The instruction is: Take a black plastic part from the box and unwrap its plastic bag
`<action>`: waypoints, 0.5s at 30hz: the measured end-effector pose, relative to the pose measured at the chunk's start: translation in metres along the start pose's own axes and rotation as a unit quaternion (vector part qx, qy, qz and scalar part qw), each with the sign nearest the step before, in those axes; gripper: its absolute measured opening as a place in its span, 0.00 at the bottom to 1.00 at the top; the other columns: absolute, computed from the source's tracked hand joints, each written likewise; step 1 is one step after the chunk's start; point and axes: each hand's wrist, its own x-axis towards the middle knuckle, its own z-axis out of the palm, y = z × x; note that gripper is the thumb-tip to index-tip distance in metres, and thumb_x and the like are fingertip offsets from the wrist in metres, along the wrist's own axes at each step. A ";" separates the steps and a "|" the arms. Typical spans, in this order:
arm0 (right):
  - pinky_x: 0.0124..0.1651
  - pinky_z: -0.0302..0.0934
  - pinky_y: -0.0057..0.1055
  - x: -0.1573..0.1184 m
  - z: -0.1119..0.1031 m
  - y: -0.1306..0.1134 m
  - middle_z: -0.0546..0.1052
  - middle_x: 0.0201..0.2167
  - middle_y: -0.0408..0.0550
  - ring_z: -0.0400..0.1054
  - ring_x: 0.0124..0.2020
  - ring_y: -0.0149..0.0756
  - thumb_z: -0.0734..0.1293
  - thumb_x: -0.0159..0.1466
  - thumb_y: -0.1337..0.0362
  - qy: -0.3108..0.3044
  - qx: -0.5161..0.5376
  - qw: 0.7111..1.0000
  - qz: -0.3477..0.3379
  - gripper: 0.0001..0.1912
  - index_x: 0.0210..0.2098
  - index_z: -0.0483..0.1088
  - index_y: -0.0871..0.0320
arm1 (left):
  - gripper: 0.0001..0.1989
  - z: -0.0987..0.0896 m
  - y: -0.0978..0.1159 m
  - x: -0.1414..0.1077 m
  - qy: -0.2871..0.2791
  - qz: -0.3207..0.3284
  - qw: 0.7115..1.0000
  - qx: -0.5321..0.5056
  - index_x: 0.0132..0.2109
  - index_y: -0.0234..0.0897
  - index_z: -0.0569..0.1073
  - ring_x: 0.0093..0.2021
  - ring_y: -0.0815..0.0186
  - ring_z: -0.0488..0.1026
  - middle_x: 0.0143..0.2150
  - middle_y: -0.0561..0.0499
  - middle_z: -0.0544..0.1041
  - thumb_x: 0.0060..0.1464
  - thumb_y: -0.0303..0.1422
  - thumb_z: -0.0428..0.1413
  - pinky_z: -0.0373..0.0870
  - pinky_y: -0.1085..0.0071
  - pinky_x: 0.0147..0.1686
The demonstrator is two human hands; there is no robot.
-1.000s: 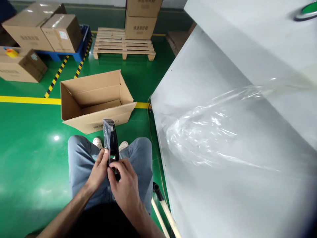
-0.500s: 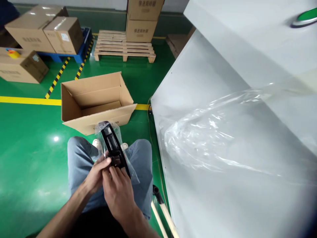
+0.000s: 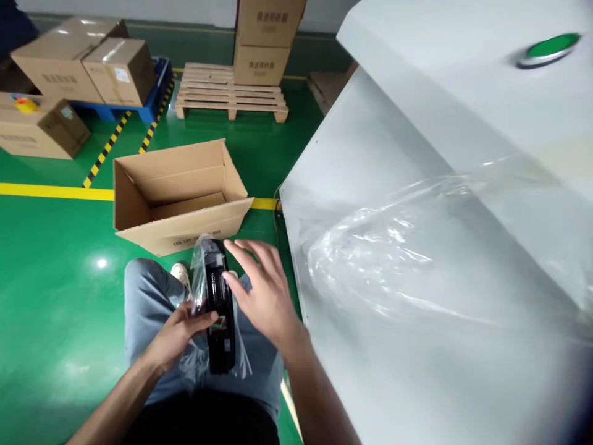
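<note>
A long black plastic part (image 3: 220,337), slightly curved along one side, stands lengthwise over my lap. Clear plastic bag film (image 3: 199,272) wraps its upper and left side and hangs loose below. My left hand (image 3: 178,334) grips the part and the film from the left, its thumb lying across the front face. On the other side, my right hand (image 3: 264,287) has its fingers apart beside the part's upper end. Its fingertips are close to the edge; whether they touch it I cannot tell.
An open cardboard box (image 3: 185,225) stands on the green floor before my knees. At the right is a big white panelled surface (image 3: 370,371) with clear plastic film (image 3: 370,253) on it. Farther back are a wooden pallet (image 3: 208,93) and closed cartons (image 3: 120,71) on a blue pallet (image 3: 160,86).
My right hand has left the part's lower end, moved up and right, and opened. The black part has turned more upright, while my left hand keeps hold of it.
</note>
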 end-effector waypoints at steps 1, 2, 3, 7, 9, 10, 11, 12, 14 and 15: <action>0.64 0.68 0.49 0.014 -0.005 0.005 0.78 0.58 0.54 0.69 0.62 0.47 0.67 0.73 0.65 -0.017 0.004 1.000 -0.024 0.16 0.58 0.76 0.51 | 0.25 0.002 0.001 -0.003 -0.022 0.001 1.000 0.015 0.43 0.34 0.84 0.42 0.59 0.80 0.41 0.45 0.85 0.40 0.43 0.77 0.74 0.67 0.46; 0.64 0.67 0.48 0.028 -0.010 0.009 0.79 0.57 0.52 0.70 0.61 0.46 0.67 0.73 0.65 -0.038 0.019 0.998 -0.048 0.11 0.52 0.78 0.51 | 0.23 0.004 0.002 -0.005 -0.045 0.006 0.998 0.032 0.42 0.34 0.84 0.42 0.59 0.79 0.41 0.45 0.85 0.41 0.43 0.76 0.74 0.66 0.47; 0.63 0.68 0.47 0.040 -0.014 0.011 0.81 0.55 0.51 0.71 0.59 0.45 0.66 0.73 0.66 -0.058 0.040 0.995 -0.067 0.09 0.47 0.79 0.52 | 0.22 0.005 0.003 -0.007 -0.066 0.015 0.996 0.050 0.42 0.35 0.84 0.41 0.59 0.79 0.40 0.46 0.85 0.43 0.43 0.76 0.73 0.66 0.47; 0.56 0.69 0.42 0.072 -0.033 0.005 0.84 0.43 0.48 0.76 0.48 0.40 0.63 0.75 0.67 -0.108 0.110 0.985 -0.083 0.09 0.44 0.76 0.55 | 0.27 0.002 0.005 -0.010 -0.076 0.039 0.992 0.098 0.47 0.37 0.83 0.39 0.60 0.77 0.39 0.48 0.83 0.42 0.44 0.76 0.73 0.65 0.44; 0.58 0.68 0.43 0.079 -0.040 0.000 0.84 0.45 0.48 0.76 0.50 0.41 0.67 0.72 0.68 -0.141 0.118 0.978 -0.102 0.06 0.47 0.76 0.55 | 0.33 -0.004 0.004 -0.011 -0.026 0.021 0.996 0.087 0.53 0.38 0.81 0.41 0.59 0.77 0.43 0.48 0.83 0.40 0.45 0.77 0.73 0.65 0.45; 0.60 0.67 0.44 0.080 -0.042 -0.001 0.83 0.49 0.48 0.75 0.53 0.42 0.71 0.68 0.68 -0.161 0.113 0.974 -0.113 0.10 0.49 0.76 0.55 | 0.35 -0.006 0.004 -0.011 -0.013 0.018 0.996 0.081 0.54 0.39 0.80 0.42 0.58 0.77 0.45 0.47 0.83 0.40 0.46 0.76 0.73 0.65 0.45; 0.63 0.66 0.46 0.079 -0.043 -0.002 0.82 0.52 0.48 0.74 0.57 0.43 0.75 0.64 0.68 -0.181 0.104 0.971 -0.121 0.17 0.52 0.76 0.54 | 0.34 -0.008 0.004 -0.012 -0.017 0.025 0.996 0.080 0.55 0.39 0.80 0.44 0.58 0.77 0.46 0.47 0.83 0.41 0.46 0.76 0.73 0.65 0.47; 0.65 0.65 0.47 0.078 -0.042 -0.002 0.81 0.55 0.48 0.73 0.59 0.44 0.78 0.60 0.69 -0.196 0.091 0.969 -0.124 0.23 0.53 0.76 0.53 | 0.31 -0.009 0.005 -0.013 -0.033 0.040 0.995 0.083 0.53 0.38 0.81 0.45 0.58 0.76 0.46 0.47 0.83 0.44 0.45 0.75 0.72 0.65 0.48; 0.66 0.64 0.47 0.075 -0.036 0.000 0.81 0.56 0.47 0.72 0.59 0.43 0.79 0.58 0.71 -0.206 0.065 0.969 -0.120 0.20 0.49 0.78 0.52 | 0.25 -0.009 0.010 -0.015 -0.076 0.075 0.990 0.090 0.50 0.38 0.83 0.44 0.59 0.75 0.43 0.47 0.82 0.47 0.44 0.74 0.72 0.67 0.48; 0.65 0.64 0.46 0.074 -0.033 0.001 0.82 0.52 0.46 0.73 0.57 0.41 0.77 0.61 0.72 -0.205 0.060 0.970 -0.116 0.13 0.44 0.78 0.53 | 0.23 -0.008 0.012 -0.016 -0.092 0.084 0.988 0.091 0.48 0.38 0.83 0.43 0.59 0.75 0.41 0.48 0.82 0.48 0.43 0.74 0.73 0.67 0.47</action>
